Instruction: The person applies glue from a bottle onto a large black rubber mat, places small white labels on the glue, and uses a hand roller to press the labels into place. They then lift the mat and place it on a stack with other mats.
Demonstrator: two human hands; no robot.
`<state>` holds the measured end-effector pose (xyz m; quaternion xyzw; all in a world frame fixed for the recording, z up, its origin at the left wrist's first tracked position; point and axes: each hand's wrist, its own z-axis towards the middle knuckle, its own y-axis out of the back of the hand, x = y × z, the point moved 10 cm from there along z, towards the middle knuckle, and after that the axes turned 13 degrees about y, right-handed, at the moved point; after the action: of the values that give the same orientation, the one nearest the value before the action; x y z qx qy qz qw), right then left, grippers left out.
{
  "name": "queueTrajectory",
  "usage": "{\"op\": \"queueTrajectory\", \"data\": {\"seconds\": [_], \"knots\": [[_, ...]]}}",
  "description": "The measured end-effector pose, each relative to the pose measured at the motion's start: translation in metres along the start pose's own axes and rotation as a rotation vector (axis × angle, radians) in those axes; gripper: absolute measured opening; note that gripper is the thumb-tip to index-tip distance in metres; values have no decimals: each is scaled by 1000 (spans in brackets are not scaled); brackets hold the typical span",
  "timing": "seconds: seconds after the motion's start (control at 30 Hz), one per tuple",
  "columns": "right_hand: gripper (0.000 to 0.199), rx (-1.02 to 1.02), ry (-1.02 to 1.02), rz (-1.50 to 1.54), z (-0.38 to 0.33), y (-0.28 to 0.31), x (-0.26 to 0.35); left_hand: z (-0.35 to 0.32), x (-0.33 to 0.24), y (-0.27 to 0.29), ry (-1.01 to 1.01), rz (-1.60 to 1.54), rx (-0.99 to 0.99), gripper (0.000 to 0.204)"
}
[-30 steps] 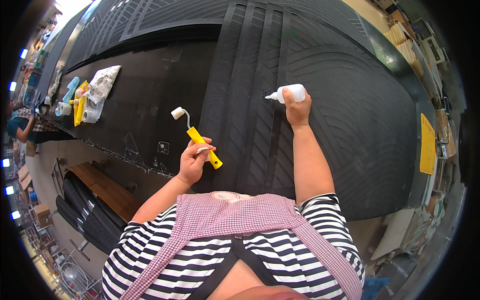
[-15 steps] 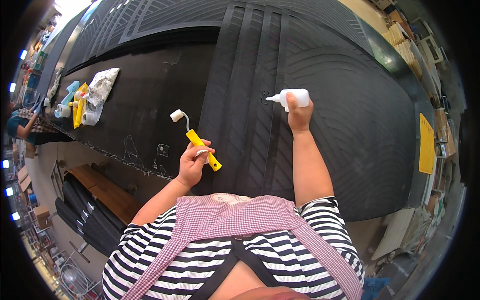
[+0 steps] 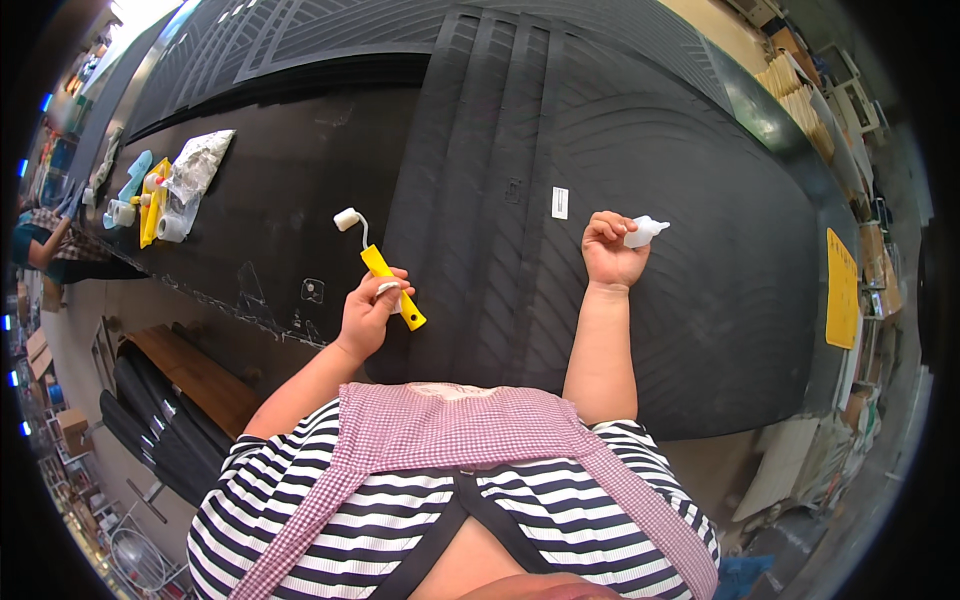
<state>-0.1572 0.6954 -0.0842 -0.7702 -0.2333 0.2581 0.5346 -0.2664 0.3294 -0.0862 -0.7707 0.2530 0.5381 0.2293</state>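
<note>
My left hand (image 3: 370,312) is closed round the yellow handle of a small paint roller (image 3: 376,263). The roller's white head points away from me over the black table. A bit of white material, too small to name, shows at my left fingers. To the right, my right hand (image 3: 612,258) grips a white squeeze bottle (image 3: 645,232), its nozzle tipped to the right. Beneath both hands lies a ridged black rubber sheet (image 3: 690,320). A small white label (image 3: 560,203) lies on it, left of my right hand. A small square outline (image 3: 513,190) marks the sheet further left.
Rolls of tape (image 3: 172,228), a yellow item (image 3: 153,205) and a crumpled plastic bag (image 3: 200,165) lie on the table's left part. A yellow sheet (image 3: 841,288) sits at the right edge. Another person (image 3: 45,240) stands at the far left. Dark rolls (image 3: 165,430) rest below the table.
My right hand has drawn the bottle back and right from the square outline, turning its nozzle from left to right. The white label now shows fully. My left hand still holds the roller.
</note>
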Motion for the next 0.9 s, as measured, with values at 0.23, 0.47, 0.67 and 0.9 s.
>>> {"op": "queueTrajectory", "data": {"seconds": [0.23,0.47,0.67,0.9], "knots": [[62,-50,-2,39,-8,3,1,13,-39,-34,245,-189,40,27],[23,564,-9,-1057,-101,-43,-80,14,-53,-57,331,-368,91,22],[22,799,-40,-1831,-136,-42,-150,17,-45,-67,364,-415,101,22],[13,613,-165,-1703,-125,-12,-148,19,-36,-62,384,-448,88,26]]}}
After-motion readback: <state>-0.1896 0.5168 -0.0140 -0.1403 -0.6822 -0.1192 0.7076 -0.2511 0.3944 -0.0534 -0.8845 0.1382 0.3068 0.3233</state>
